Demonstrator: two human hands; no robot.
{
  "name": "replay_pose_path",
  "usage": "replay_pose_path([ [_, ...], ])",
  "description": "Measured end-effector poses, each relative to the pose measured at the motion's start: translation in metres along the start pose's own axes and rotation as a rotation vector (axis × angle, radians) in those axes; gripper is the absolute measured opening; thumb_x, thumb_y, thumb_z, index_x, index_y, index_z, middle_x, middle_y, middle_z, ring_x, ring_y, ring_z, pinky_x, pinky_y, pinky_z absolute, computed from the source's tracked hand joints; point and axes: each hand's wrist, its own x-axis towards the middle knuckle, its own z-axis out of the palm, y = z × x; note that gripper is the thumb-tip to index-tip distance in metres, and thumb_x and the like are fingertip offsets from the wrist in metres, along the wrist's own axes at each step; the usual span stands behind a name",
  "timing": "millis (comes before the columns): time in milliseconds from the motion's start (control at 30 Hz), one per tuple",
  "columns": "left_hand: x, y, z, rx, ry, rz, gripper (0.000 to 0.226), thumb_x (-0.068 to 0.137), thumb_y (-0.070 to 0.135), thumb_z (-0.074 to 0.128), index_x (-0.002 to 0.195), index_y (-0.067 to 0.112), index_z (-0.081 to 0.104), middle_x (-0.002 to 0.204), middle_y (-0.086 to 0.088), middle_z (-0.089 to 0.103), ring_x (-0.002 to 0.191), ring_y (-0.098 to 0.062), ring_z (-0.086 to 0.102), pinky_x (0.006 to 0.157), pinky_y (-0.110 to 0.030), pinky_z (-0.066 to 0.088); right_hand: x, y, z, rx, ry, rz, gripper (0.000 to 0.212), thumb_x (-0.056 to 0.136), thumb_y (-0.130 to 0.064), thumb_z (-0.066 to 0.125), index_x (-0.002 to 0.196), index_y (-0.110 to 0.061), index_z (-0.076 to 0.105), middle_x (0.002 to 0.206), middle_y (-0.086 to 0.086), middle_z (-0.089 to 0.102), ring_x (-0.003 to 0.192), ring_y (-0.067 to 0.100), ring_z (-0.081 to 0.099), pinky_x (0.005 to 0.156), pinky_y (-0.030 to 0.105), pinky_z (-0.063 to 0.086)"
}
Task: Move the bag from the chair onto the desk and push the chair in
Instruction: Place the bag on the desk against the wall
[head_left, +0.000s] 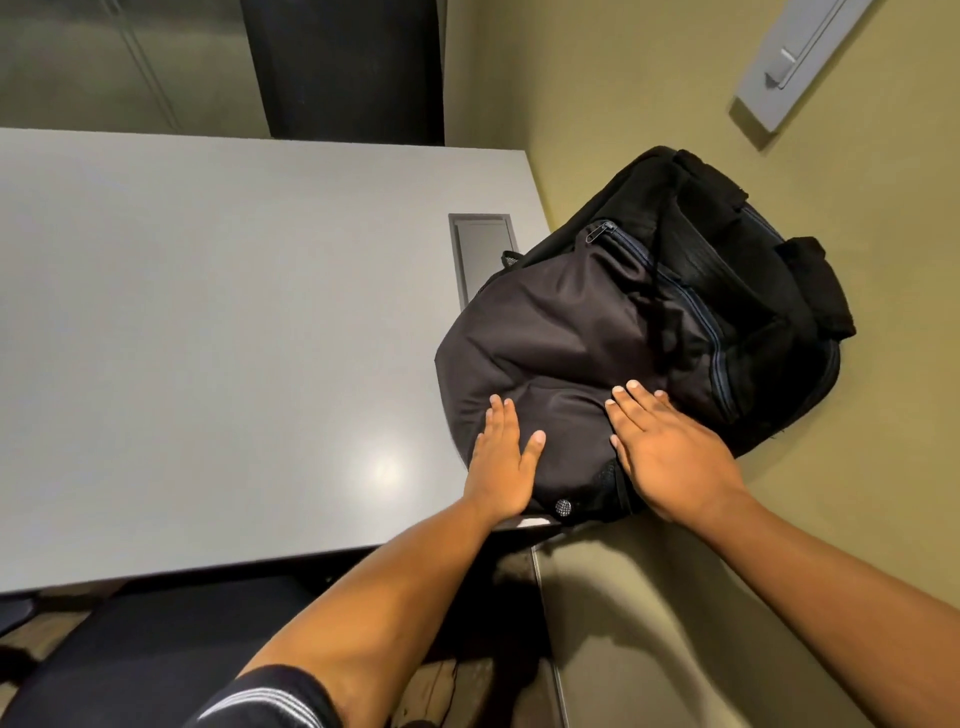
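A black backpack (623, 322) lies on the right end of the grey desk (208, 338), leaning against the olive wall. My left hand (501, 462) rests flat on the bag's near left side with fingers spread. Flat on the near right side lies my right hand (670, 457), fingers extended. Neither hand grips the fabric. The black seat of the chair (156, 644) shows below the desk's front edge, at the lower left, out from under the desk.
A recessed cable hatch (480, 254) sits in the desk just left of the bag. The olive wall (779, 597) runs along the right, carrying a grey wall fixture (795, 57) at top right. Wooden floor (447, 680) shows beside the chair.
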Motion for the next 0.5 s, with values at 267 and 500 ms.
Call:
replay_pose_path([
  [267,0.017,-0.005,-0.002,0.021,-0.015,0.018,0.068,0.100,0.049,0.027,0.151,0.014,-0.002,0.160,-0.005,-0.010,0.146,-0.017,-0.007,0.115,-0.038,0.001,0.012,0.003,0.009,0.012,-0.021,0.011,0.046,0.099,-0.021,0.042,0.140,0.000,0.042,0.149,0.018,0.041,0.143,0.030,0.032,0.119,0.039,0.013],
  [500,0.028,-0.007,-0.007,0.018,-0.053,0.026,0.069,0.100,0.049,0.027,0.151,0.014,-0.004,0.160,-0.005,-0.012,0.146,-0.018,-0.008,0.117,-0.039,0.001,0.019,0.006,0.013,0.013,-0.013,0.019,0.048,0.100,-0.024,0.036,0.143,-0.002,0.037,0.153,0.016,0.037,0.145,0.027,0.027,0.119,0.035,0.008],
])
